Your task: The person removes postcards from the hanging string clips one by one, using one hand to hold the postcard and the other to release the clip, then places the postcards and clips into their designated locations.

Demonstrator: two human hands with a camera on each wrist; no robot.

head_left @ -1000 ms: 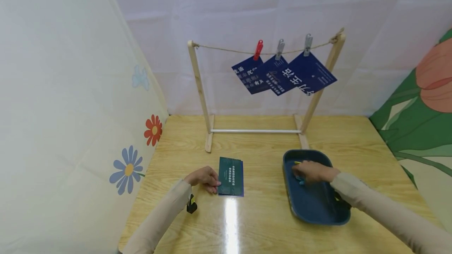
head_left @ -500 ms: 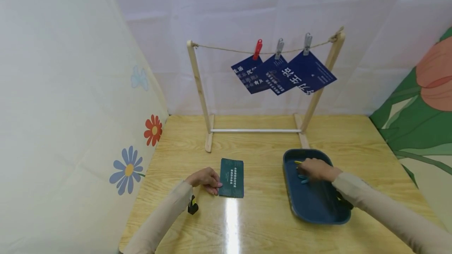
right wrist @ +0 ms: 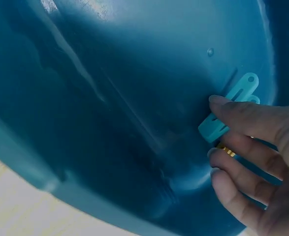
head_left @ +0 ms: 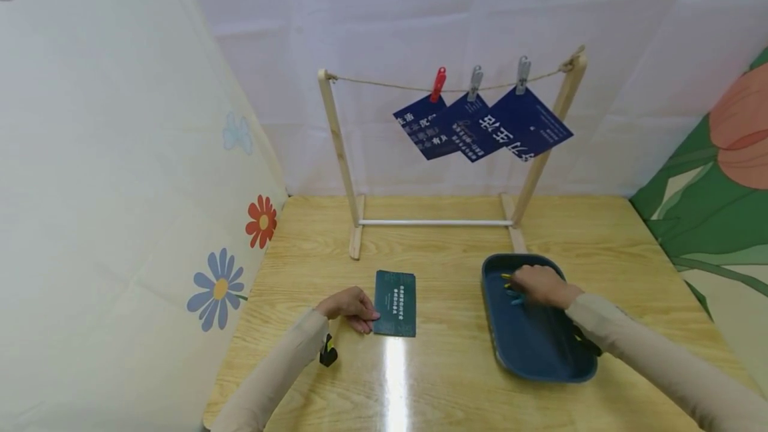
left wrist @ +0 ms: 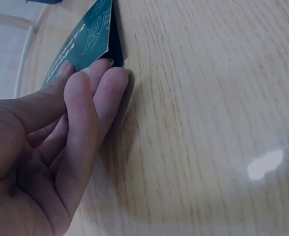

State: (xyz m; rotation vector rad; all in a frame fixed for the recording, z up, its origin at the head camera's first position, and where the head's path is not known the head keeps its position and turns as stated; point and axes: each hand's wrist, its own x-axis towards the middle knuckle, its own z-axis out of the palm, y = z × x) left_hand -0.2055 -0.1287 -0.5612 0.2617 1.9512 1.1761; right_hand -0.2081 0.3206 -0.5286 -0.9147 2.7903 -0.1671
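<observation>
My left hand (head_left: 350, 309) pinches the left edge of a small stack of green printed cards (head_left: 396, 303), thumb on top and fingertips beneath. In the left wrist view, the near corner of the top card (left wrist: 102, 29) is lifted over a darker card under it. My right hand (head_left: 540, 285) reaches into a dark blue tray (head_left: 534, 359). There, in the right wrist view, thumb and forefinger pinch a teal clothespin (right wrist: 235, 105). A bit of a yellow clothespin (right wrist: 226, 149) shows by the middle fingertip, mostly hidden behind the fingers.
A wooden frame (head_left: 338, 145) with a string stands at the back of the table (head_left: 444, 365). Three dark blue cards (head_left: 528, 122) hang overlapping from it, under a red clothespin (head_left: 439, 84) and two grey clothespins (head_left: 523, 76). Cloth backdrops rise behind and at both sides.
The green top card has shifted slightly right, and the blue edge that showed beneath it is now covered. My right hand has moved a little rightward in the tray, uncovering more of the clothespins.
</observation>
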